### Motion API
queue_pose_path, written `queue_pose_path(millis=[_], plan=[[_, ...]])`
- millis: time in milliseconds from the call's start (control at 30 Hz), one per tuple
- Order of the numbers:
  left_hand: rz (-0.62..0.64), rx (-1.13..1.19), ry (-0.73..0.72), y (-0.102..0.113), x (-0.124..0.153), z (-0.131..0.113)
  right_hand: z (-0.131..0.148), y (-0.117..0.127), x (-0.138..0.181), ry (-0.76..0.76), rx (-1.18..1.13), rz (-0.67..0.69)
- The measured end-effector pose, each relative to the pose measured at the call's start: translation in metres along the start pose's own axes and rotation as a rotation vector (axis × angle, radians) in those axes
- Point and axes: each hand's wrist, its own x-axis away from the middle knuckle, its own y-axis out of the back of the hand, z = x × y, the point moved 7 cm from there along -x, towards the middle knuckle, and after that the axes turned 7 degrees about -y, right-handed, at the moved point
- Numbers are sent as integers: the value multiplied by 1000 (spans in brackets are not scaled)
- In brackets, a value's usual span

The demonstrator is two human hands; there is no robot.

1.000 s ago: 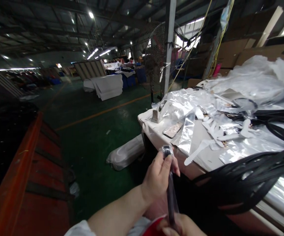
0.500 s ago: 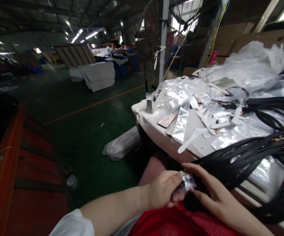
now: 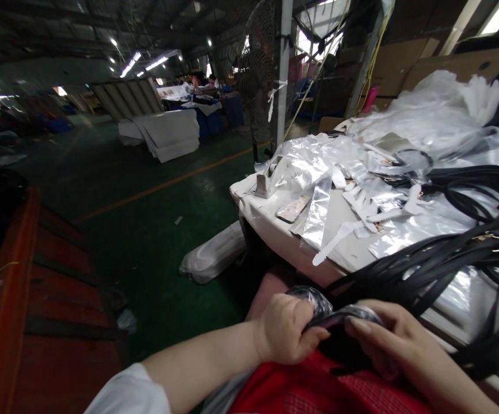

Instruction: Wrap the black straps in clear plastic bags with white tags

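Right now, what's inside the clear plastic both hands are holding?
Through the clear plastic, a dark strip shows between the left hand and the right hand. Their grip covers parts of it, and glare hides finer detail.

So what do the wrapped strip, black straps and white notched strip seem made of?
Wrapped strip: clear, glossy film outside, probably plastic, by its sharp highlights; what lies inside is unclear. Black straps: smooth, perhaps leather or imitation, given the soft sheen. White notched strip: matt, perhaps plastic or card, judging by its clean-cut outline.
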Motion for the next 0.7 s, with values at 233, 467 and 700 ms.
queue_pose_path(millis=[233, 467, 700], plan=[[307, 1167, 638, -22, 10, -10, -15, 10, -24, 132, 109, -21], [-71, 1438, 607, 32, -13, 12, -43, -4, -35, 159, 129, -150], [-486, 1341, 415, 55, -39, 22, -39, -59, -38, -20, 56, 146]])
